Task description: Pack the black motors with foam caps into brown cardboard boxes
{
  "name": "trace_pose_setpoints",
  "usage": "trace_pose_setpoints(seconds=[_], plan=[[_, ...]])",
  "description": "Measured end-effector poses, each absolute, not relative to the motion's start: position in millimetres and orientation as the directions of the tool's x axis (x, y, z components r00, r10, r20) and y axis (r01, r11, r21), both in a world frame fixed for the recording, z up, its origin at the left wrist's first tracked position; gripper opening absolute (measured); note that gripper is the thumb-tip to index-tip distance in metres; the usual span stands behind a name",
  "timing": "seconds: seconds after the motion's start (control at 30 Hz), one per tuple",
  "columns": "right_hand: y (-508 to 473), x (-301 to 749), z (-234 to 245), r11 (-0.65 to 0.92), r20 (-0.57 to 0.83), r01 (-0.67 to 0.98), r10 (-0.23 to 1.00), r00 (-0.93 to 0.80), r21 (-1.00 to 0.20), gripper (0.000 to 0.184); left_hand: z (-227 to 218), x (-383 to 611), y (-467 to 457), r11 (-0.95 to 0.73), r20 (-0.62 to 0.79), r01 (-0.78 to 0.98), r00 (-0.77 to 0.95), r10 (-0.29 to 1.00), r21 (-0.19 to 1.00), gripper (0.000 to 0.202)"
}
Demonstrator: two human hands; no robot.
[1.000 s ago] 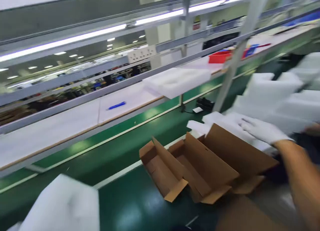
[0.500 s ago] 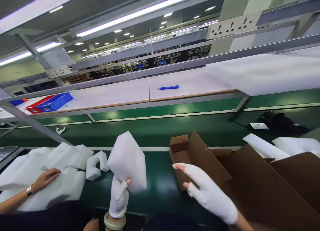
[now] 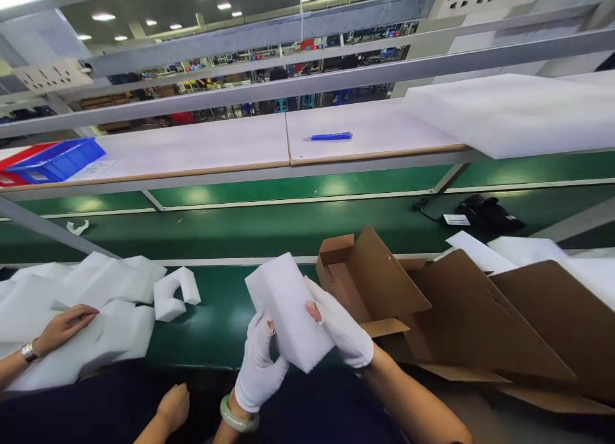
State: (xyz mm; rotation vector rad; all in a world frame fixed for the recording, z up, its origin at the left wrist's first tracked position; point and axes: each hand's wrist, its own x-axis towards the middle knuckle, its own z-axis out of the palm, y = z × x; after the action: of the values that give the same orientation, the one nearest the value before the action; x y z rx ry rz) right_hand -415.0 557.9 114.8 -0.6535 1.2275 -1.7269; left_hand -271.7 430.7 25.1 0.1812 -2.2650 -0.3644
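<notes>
A white foam block (image 3: pixel 293 309) is held tilted between both my hands, in front of my body and above the green work surface. My left hand (image 3: pixel 262 361), in a white fingerless-tipped glove with a bangle at the wrist, grips its lower left side. On its right side, my gloved right hand (image 3: pixel 339 322) is closed with the thumb pressed on the face. Just right of my hands stands an open brown cardboard box (image 3: pixel 375 277), its flaps raised. Left of the block, a C-shaped foam piece (image 3: pixel 175 293) lies on the green surface.
Foam pieces (image 3: pixel 106 290) lie piled at left, under a co-worker's hand (image 3: pixel 67 328). More open cardboard boxes (image 3: pixel 480 316) stand at right. A shelf (image 3: pixel 202 143) crosses ahead, bearing a blue pen (image 3: pixel 329 136) and a blue bin (image 3: pixel 60 159). A black device (image 3: pixel 490 213) lies behind the boxes.
My right hand has left the cardboard box and moved left onto the foam block. The block has shifted right and turned in my left hand. My view has tilted down.
</notes>
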Motion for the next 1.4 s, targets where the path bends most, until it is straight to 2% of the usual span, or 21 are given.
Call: trace_pose_setpoints(seconds=[0.17,0.4,0.5,0.7,1.0,1.1,1.23,1.33,1.4], plan=[[556.1,-413.8,110.5,-0.121,-0.148,0.463,-0.851,-0.504,-0.878,0.064,32.1,-269.4,425.0,0.944,0.682,0.057,-0.706,-0.192,0.325,0.059],[568.3,-421.2,102.1,-0.050,-0.213,0.446,-0.828,-0.518,-0.893,0.061,21.1,-279.7,431.8,0.940,0.687,0.116,-0.712,-0.147,0.322,0.056],[580.7,-425.0,94.7,-0.012,-0.237,0.377,-0.760,-0.606,-0.926,0.059,13.2,-289.9,440.2,0.927,0.674,0.173,-0.731,-0.105,0.332,0.058],[593.4,-426.3,85.8,-0.029,-0.211,0.289,-0.614,-0.760,-0.957,0.060,-3.4,-308.5,444.2,0.879,0.687,0.266,-0.721,-0.091,0.395,0.060],[607.5,-427.3,87.8,-0.079,-0.171,0.278,-0.619,-0.766,-0.957,0.066,-0.2,-319.6,453.0,0.848,0.707,0.376,-0.708,0.003,0.373,0.072],[609.2,-429.3,81.6,-0.102,-0.194,0.308,-0.583,-0.789,-0.946,0.064,8.4,-322.1,457.4,0.844,0.708,0.379,-0.706,-0.002,0.380,0.069],[606.8,-433.2,75.5,-0.139,-0.251,0.387,-0.558,-0.791,-0.912,0.063,17.2,-328.9,456.8,0.830,0.700,0.423,-0.712,0.056,0.365,0.065],[608.0,-434.1,79.8,-0.119,-0.193,0.310,-0.563,-0.804,-0.943,0.063,27.0,-330.9,453.5,0.832,0.714,0.443,-0.695,0.083,0.335,0.065],[612.4,-434.4,84.6,-0.093,-0.120,0.209,-0.574,-0.810,-0.973,0.066,40.0,-327.3,448.0,0.817,0.649,0.464,-0.745,0.151,0.342,0.062]])
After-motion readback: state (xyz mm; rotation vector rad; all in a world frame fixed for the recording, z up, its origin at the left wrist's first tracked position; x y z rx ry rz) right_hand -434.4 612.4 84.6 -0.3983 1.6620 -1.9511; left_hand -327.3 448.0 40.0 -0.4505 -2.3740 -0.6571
